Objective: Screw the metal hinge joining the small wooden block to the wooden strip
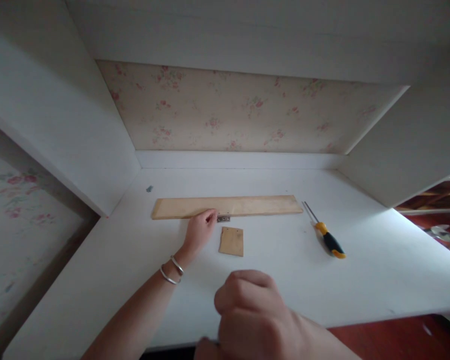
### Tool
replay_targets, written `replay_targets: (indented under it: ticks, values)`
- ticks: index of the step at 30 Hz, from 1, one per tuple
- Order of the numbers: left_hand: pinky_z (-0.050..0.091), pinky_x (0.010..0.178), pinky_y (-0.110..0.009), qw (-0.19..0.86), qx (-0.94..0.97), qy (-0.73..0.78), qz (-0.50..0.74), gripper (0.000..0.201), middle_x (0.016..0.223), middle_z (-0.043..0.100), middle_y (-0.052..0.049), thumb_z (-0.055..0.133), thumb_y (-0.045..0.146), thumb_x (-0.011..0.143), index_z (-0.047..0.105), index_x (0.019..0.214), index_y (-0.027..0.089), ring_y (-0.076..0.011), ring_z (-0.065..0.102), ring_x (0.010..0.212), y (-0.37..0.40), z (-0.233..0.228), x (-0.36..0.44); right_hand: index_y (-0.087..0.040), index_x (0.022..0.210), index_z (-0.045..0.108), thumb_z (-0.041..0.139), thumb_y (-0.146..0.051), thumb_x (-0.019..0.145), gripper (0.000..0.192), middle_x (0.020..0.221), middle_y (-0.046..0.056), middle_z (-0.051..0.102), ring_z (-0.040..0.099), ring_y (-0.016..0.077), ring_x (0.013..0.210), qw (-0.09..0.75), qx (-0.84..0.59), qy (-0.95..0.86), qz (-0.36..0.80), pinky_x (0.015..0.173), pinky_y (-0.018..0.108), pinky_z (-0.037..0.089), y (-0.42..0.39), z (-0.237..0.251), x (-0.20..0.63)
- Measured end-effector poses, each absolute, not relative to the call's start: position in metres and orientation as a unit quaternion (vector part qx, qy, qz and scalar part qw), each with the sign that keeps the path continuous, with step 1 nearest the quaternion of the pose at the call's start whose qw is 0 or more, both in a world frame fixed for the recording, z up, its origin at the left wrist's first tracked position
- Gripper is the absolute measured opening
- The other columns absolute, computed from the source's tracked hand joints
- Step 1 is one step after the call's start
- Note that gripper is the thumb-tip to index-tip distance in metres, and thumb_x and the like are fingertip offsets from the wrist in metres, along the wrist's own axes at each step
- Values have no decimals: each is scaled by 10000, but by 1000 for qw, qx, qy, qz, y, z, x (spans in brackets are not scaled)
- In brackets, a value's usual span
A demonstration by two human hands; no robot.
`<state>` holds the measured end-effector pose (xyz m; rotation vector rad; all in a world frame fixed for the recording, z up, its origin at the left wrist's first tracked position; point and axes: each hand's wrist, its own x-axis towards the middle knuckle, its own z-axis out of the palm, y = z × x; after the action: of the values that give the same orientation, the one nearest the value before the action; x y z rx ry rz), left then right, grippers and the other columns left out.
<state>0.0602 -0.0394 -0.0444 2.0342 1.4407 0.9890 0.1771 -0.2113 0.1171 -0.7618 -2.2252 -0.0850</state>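
Against the front edge of a long wooden board (247, 205) sits a small metal hinge (223, 219). My left hand (200, 230) has its fingers curled together just left of the hinge, resting at the board's edge; what is inside the fingers, if anything, is hidden. Close to the camera, my right hand (251, 310) is closed in a fist, and its grip is turned out of sight. Between the two hands lies a small square piece of wood (231, 241) with small holes along its far edge.
A screwdriver (329, 240) with a yellow and black handle lies right of the board. Several tiny screws (149, 188) sit at the back left. White panels (60, 100) enclose the white tabletop (277, 265) at left and right, and a floral wall (228, 115) stands behind.
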Motion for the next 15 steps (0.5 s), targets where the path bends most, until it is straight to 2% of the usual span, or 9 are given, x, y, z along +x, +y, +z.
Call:
replay_targets:
  ticks: [2,3,6,8,11,15]
  values:
    - [471,757,-250,227,730,528,370,302,981,711,-55,457,354,889,673,1031,197,-168,656,846,-32,-41,48,-204,672,569,657,-272,776,152,692,-9,507,510,94,617,449,-313,-836,-44,625,257,461,-201,105,188]
    - [471,757,-251,219,726,535,373,311,975,711,-58,461,361,883,674,1029,187,-170,655,841,-27,-38,38,-190,685,573,652,-258,778,139,718,10,508,513,104,637,448,-344,-825,-38,615,261,450,-197,95,197]
    - [469,727,-260,158,713,584,355,331,927,715,-60,463,375,868,678,1024,177,-182,653,800,-5,-28,1,-173,746,585,607,-191,814,73,768,33,519,521,107,672,400,-442,-803,10,600,240,417,-192,58,232]
    - [464,715,-261,114,691,632,333,327,917,716,-53,467,380,857,685,1010,190,-190,652,804,12,-20,-28,-170,740,569,569,-183,842,103,743,23,515,510,94,644,379,-492,-781,59,580,221,393,-190,34,256]
    - [453,715,-274,53,664,691,279,314,919,715,-39,469,376,843,686,1010,222,-204,648,809,36,-10,-67,-177,701,549,541,-241,873,183,655,-7,495,455,76,548,347,-560,-742,122,531,212,347,-188,8,282]
    - [435,723,-283,-8,636,735,235,330,973,701,-46,447,356,859,658,1073,221,-216,629,844,63,1,-108,-185,682,573,540,-351,871,254,574,-27,481,421,76,494,343,-618,-691,148,505,212,321,-181,-8,298]
